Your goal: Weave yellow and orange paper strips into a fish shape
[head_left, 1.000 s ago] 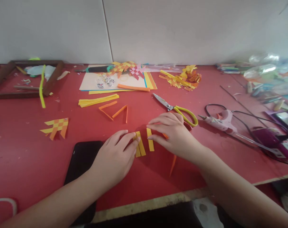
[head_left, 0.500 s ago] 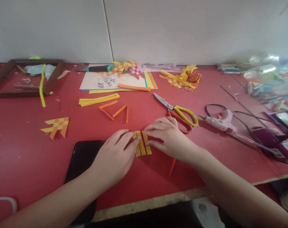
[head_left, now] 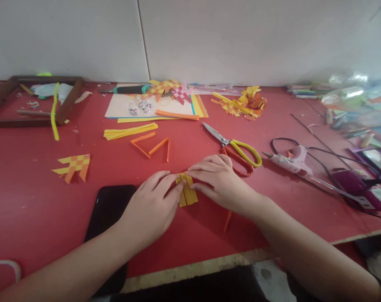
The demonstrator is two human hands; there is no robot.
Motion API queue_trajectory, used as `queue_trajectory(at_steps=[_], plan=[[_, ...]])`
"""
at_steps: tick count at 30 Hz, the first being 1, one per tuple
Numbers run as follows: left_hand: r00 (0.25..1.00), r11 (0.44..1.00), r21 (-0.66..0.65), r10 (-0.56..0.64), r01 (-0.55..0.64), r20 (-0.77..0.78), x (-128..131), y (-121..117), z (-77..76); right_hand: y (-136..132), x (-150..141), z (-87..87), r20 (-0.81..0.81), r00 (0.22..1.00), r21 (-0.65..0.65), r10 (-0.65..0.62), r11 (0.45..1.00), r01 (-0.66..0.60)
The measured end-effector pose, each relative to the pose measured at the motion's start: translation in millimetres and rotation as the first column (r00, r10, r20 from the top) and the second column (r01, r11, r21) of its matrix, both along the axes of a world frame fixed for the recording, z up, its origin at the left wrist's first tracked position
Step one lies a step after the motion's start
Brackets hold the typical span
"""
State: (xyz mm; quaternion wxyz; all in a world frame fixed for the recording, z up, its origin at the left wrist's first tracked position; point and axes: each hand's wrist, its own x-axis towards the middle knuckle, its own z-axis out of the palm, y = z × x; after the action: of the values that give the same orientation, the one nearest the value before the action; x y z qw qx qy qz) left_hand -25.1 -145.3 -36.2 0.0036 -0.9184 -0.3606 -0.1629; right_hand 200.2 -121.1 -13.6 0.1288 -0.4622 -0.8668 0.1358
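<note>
Three short yellow paper strips [head_left: 186, 196] lie side by side on the red table, between my two hands. My left hand [head_left: 155, 203] pinches the left strips near their upper part, thumb on top. On the other side, my right hand [head_left: 222, 180] has its thumb and fingertips on the right strip, which sits close against the middle one. Some fingertips are hidden, as are the strips' upper ends in part. An orange paper strip [head_left: 227, 221] pokes out below my right wrist. Folded orange strips [head_left: 159, 147] rest farther back.
Scissors [head_left: 231, 147] lie just beyond my right hand, a corded glue gun [head_left: 293, 161] farther right. A phone [head_left: 110, 209] is partly under my left forearm. A woven paper fish [head_left: 75, 166], yellow strips [head_left: 130, 131], a paper pile [head_left: 245, 103] and a brown frame [head_left: 36, 123] surround them.
My right hand has shifted slightly left, bringing the right yellow strip against the middle one and closing the gap between them. My left hand has stayed nearly still.
</note>
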Motion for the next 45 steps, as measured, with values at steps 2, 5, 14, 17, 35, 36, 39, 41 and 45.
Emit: queue_trajectory(at_steps=[2,5,14,17,35,36,39,41,45], plan=[[1.000,1.000,-0.008,-0.002,0.002,-0.006,0.1,0.3,0.5,0.9,2.1,3.3,-0.004,1.000,-0.013,-0.013,1.000,0.013],[1.000,1.000,-0.002,-0.009,0.009,-0.002,0.8,0.5,1.2,2.0,6.0,4.9,0.010,1.000,-0.001,-0.023,1.000,0.023],[1.000,1.000,0.017,-0.025,0.024,0.016,0.3,-0.4,1.5,0.9,5.8,2.6,0.001,1.000,-0.016,-0.014,1.000,0.014],[0.999,0.999,0.024,-0.031,0.030,0.019,-0.5,-0.2,1.2,-0.2,4.0,5.0,-0.018,1.000,-0.040,-0.016,0.999,0.015],[0.997,0.995,-0.067,-0.070,0.068,-0.026,-0.5,0.1,-0.3,-1.9,3.7,5.3,-0.034,0.999,-0.053,-0.018,0.998,0.016],[0.997,0.995,-0.068,-0.071,0.069,-0.027,-0.6,0.0,-0.5,-2.0,4.1,6.0,-0.028,1.000,-0.059,-0.009,0.998,0.007],[0.997,0.996,-0.044,-0.077,0.077,-0.016,-0.3,-0.3,-0.6,-1.3,5.2,5.8,-0.011,1.000,-0.060,-0.001,0.998,0.000],[0.997,0.996,-0.030,-0.079,0.079,-0.012,0.1,-0.4,-0.5,-0.3,5.3,4.1,-0.011,1.000,-0.060,-0.012,0.998,0.011],[0.997,0.997,-0.039,-0.070,0.069,-0.027,0.4,-0.4,-1.8,2.0,3.9,-0.8,-0.043,0.998,-0.047,-0.036,0.998,0.034]])
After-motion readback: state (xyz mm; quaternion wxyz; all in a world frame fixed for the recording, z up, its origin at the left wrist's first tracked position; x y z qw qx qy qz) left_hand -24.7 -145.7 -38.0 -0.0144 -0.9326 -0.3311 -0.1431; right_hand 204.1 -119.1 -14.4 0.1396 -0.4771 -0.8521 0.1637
